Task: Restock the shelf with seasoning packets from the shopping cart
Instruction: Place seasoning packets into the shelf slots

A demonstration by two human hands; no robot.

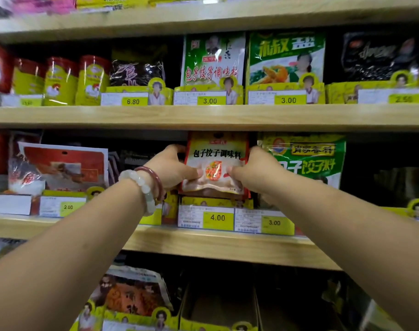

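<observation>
A red and white seasoning packet (216, 158) stands upright in its slot on the middle shelf (203, 244), above the yellow 4.00 price tag (217, 218). My left hand (173, 168) grips the packet's left edge, thumb on its front. On the packet's right edge my right hand (253, 169) holds it the same way. More packets seem to stand behind it, mostly hidden. The shopping cart is out of view.
A green packet (306, 158) stands just right of my right hand. Red and white packets (62, 168) lean at the left. The shelf above (203, 115) holds green packets (213, 58) and yellow tins (60, 80). The shelf below has a bare cardboard tray (219, 304).
</observation>
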